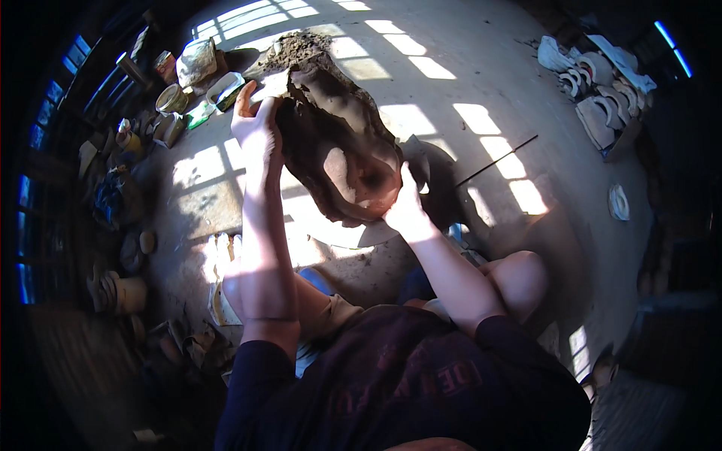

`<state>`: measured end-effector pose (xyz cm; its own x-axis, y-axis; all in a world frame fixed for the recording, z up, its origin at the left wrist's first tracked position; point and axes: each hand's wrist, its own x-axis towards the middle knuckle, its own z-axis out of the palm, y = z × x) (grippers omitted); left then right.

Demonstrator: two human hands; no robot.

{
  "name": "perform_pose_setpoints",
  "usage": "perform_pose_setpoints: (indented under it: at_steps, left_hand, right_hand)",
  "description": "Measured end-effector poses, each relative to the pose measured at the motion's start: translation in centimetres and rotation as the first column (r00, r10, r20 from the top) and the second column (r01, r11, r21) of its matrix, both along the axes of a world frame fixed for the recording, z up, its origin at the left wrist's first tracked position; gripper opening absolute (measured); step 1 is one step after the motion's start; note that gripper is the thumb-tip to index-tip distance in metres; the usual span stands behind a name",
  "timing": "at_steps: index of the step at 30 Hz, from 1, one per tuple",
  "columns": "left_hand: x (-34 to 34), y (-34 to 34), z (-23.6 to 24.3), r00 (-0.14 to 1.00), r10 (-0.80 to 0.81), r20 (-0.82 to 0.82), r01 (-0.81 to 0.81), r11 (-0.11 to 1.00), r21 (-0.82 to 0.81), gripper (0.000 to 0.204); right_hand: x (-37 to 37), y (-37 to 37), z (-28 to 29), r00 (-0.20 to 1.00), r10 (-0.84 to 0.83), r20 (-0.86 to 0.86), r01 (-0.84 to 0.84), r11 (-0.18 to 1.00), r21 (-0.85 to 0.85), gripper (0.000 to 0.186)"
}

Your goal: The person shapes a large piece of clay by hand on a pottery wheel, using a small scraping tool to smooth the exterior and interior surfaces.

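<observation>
Between my two hands, above the floor, is a large brown hollow clay form (338, 128) with a ragged, uneven rim. Its inside faces me, deeply shadowed, with sunlight on the rounded lower end. My left hand (259, 124) grips its left side near the upper end, with some fingers hidden behind the wall. At the lower right end my right hand (407, 201) is closed on the edge, its fingers mostly out of sight underneath. A pale round board or disc (353, 234) shows partly below the form.
A heap of crumbled clay (301, 46) lies beyond the form. Tubs, a bulky pale bag (197, 62) and a bowl (172, 99) stand at the far left. Curved pale mould pieces (602, 105) are piled at the far right. A thin dark rod (496, 161) lies on the sunlit floor.
</observation>
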<state>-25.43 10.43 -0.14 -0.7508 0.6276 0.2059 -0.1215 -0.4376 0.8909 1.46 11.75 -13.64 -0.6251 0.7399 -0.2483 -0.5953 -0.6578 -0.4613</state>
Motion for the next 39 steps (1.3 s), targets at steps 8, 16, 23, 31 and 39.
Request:
perform_pose_setpoints:
  at_steps: [8,16,23,31,39]
  left_hand:
    - [2.0,-0.1,1.2,0.998,0.055,-0.036,-0.058,0.993,-0.099,0.052]
    - [2.6,0.2,0.4,0.982,0.144,-0.124,-0.149,0.988,-0.033,0.025]
    - [2.2,0.2,-0.2,0.977,0.179,-0.117,-0.176,0.984,0.035,0.022]
    - [1.2,-0.3,0.1,0.944,0.215,-0.252,-0.218,0.976,0.017,0.014]
    - [2.7,-0.4,0.7,0.941,0.229,-0.248,-0.225,0.973,0.044,0.014]
  right_hand:
    - [-0.6,0.7,1.8,0.76,-0.293,0.58,-0.311,0.62,0.721,0.065]
    - [0.2,0.4,4.0,0.786,-0.277,0.552,-0.372,0.501,0.781,0.057]
    - [0.5,0.9,-0.9,0.817,-0.218,0.534,-0.311,0.614,0.726,0.066]
    - [-1.1,0.7,-1.6,0.996,-0.092,-0.022,0.087,0.983,-0.16,0.069]
    - [-0.2,1.8,-4.3,0.998,-0.068,-0.009,0.067,0.997,-0.031,0.076]
